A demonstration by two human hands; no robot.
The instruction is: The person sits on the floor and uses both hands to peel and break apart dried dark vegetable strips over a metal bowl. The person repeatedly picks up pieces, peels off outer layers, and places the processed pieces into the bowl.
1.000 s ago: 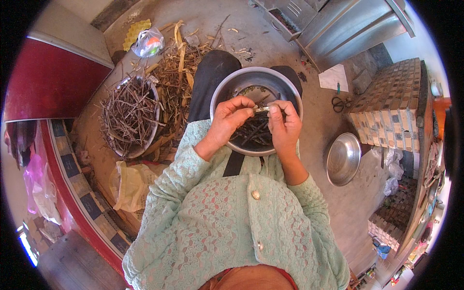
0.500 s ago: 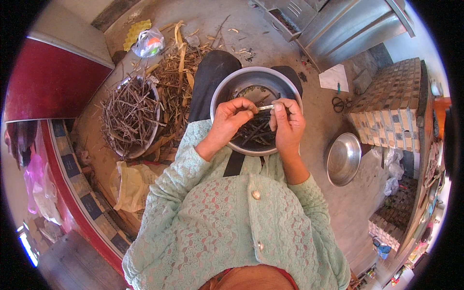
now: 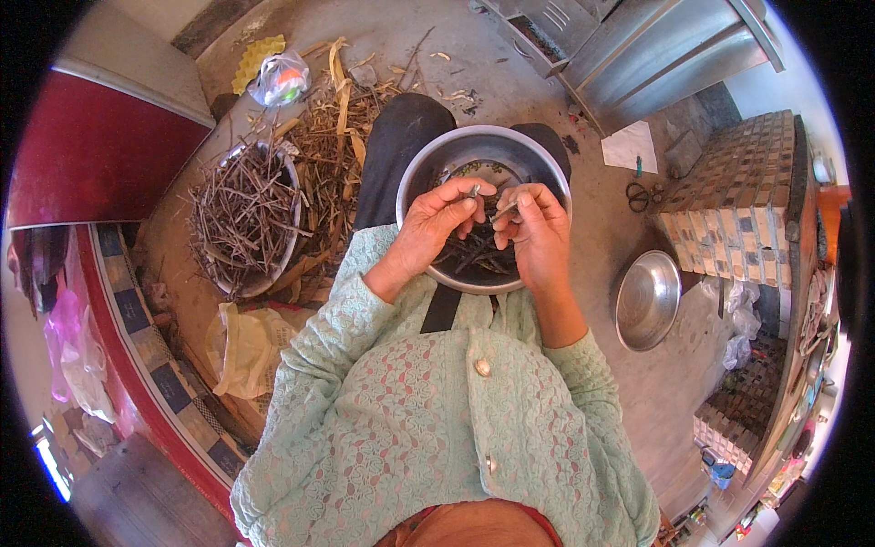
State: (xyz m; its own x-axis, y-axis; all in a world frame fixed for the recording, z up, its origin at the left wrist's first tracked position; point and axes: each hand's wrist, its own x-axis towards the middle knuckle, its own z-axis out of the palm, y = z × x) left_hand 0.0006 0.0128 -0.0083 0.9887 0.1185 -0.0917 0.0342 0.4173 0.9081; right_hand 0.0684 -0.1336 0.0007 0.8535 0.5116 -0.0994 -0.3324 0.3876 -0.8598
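Steel bowl rests on the lap, holding dark pods and stems. Both forearms come up from the lower edge, wrists bent inward, hands meeting over the bowl's middle. Left hand is curled, fingertips pinched on one end of a thin dark pod; right hand is pinched on the other end. Pod's long axis runs roughly left to right, slightly tilted; most of it is hidden by fingers. Basin of dry twigs sits on the floor left; empty steel bowl right.
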